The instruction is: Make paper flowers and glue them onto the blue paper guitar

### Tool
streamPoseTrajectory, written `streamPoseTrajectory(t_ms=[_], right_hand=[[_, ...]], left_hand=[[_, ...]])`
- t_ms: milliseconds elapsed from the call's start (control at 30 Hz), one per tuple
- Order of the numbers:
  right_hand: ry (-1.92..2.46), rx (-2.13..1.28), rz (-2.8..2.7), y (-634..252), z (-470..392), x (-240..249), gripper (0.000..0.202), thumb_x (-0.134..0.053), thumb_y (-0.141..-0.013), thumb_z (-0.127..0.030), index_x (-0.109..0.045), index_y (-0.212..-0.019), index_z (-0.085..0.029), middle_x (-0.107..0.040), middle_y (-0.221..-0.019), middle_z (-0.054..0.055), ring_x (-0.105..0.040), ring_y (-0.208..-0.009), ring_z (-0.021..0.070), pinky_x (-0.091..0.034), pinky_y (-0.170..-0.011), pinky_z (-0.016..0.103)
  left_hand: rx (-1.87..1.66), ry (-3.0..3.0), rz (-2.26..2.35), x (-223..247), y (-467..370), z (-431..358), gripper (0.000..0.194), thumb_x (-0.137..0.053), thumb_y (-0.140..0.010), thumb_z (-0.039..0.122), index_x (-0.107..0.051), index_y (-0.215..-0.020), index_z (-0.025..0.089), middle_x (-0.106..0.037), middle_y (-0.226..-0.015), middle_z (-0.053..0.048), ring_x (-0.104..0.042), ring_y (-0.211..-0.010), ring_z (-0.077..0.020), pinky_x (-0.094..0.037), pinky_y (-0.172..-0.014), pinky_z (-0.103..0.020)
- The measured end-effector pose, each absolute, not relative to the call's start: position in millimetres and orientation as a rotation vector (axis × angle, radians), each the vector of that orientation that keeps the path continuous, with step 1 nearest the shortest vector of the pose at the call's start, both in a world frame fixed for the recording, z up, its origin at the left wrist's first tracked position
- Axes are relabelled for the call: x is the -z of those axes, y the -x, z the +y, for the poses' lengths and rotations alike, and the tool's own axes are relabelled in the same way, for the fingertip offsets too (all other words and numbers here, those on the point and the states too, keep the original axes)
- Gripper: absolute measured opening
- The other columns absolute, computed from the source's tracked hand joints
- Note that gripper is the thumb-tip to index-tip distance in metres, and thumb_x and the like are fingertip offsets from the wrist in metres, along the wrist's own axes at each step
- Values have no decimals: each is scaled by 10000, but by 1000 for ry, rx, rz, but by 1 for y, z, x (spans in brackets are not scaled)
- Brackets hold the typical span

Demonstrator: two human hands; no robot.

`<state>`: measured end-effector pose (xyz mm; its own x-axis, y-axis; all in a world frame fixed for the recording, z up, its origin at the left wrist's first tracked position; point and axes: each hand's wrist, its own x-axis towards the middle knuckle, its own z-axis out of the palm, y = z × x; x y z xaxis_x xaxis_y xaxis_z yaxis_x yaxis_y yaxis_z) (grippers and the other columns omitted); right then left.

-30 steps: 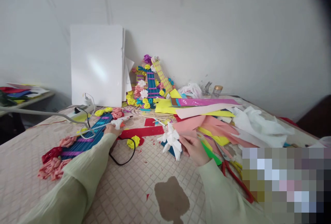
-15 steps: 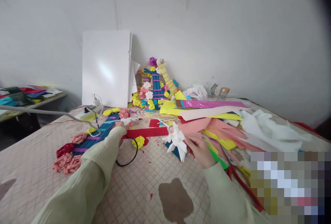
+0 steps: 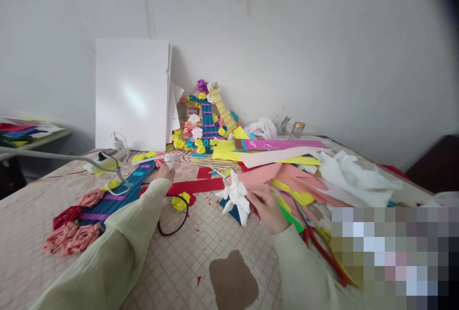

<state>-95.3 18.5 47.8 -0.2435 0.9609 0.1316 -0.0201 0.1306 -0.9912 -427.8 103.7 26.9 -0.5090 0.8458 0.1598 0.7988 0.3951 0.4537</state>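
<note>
Head view: tabletop (image 3: pixel 186 267) spreads between sleeves (image 3: pixel 134 238); right fingers (image 3: pixel 256 199) hold a white flower (image 3: pixel 235 197).

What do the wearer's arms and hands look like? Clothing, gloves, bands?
Loose, pale green long sleeves: left sleeve, with a fold across the forearm, and right sleeve. Left hand and right hand: no gloves visible. Thin black loop near the left wrist; can't tell if worn.

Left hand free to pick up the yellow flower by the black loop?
Probably not as is: the left hand holds a white tool, though the yellow flower lies close by in plain view.
</note>
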Motion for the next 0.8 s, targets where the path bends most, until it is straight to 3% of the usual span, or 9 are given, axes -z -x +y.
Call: streamPoseTrajectory(t_ms=[333, 800], right_hand=[[990, -1309, -1399, 98, 17, -52, 336, -497, -694, -459, -499, -582, -142, -339, -417, -67, -271, -312, 34, -175, -311, 185], [994, -1312, -1421, 96, 18, -49, 326, -490, -696, -459, -508, -597, -149, -356, -425, -63, -290, -318, 44, -193, -316, 191]], left_hand=[[-513, -1562, 2630, -18, 428, 97, 338, -433, -803, 308, -440, -1087, 126, -483, -1103, -99, -456, -1011, -231, -350, -841, -460], [-576, -1676, 2525, -38, 428, 82, 313, -464, -785, 315, -473, -1040, 133, -509, -1045, -80, -505, -920, -199, -400, -786, -412]])
